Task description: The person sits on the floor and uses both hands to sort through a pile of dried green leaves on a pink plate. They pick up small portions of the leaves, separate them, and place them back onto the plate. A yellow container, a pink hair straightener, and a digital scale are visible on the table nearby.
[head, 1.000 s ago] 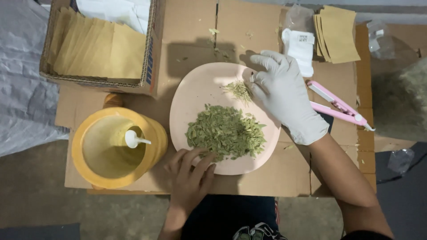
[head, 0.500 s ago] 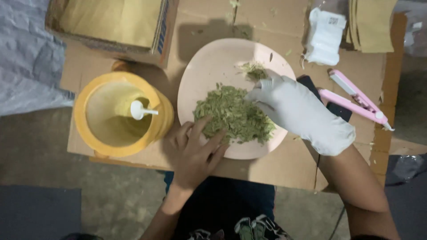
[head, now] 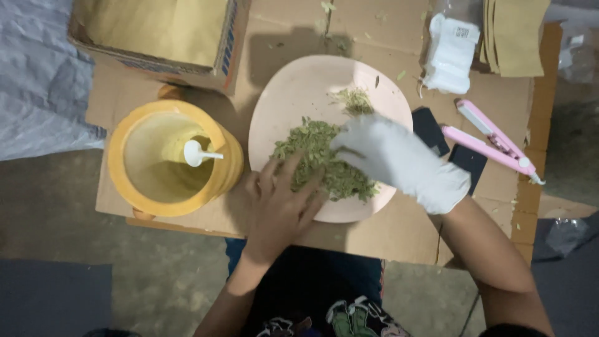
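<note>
We see both hands at the pink plate [head: 293,87], which sits on a sheet of cardboard [head: 387,231] in front of the person. The left hand [head: 282,209], bare, now lies over the near rim with its fingers spread flat and their tips reaching into the heap of dried green leaves [head: 318,146]; a second ago it rested just off the plate's edge, so it has slid forward onto the pile. It grips nothing we can make out. The right hand [head: 390,156], in a white glove, has come down from the far side of the plate, where it was touching a small separate tuft [head: 354,100], and now covers the right part of the main heap. Its fingers are curled loosely over the leaves; whether it pinches any we cannot tell.

So the leaves have both hands on them at once, and the small tuft lies alone beyond the gloved fingers.

To the left of the bare hand stands a yellow tub [head: 175,159] with a white scoop [head: 194,153] inside. To the right of the gloved hand lies a pink clamp-like tool [head: 493,140], and beyond it a white packet [head: 450,53] and brown envelopes [head: 508,31]. A cardboard box [head: 156,31] sits past the tub
</note>
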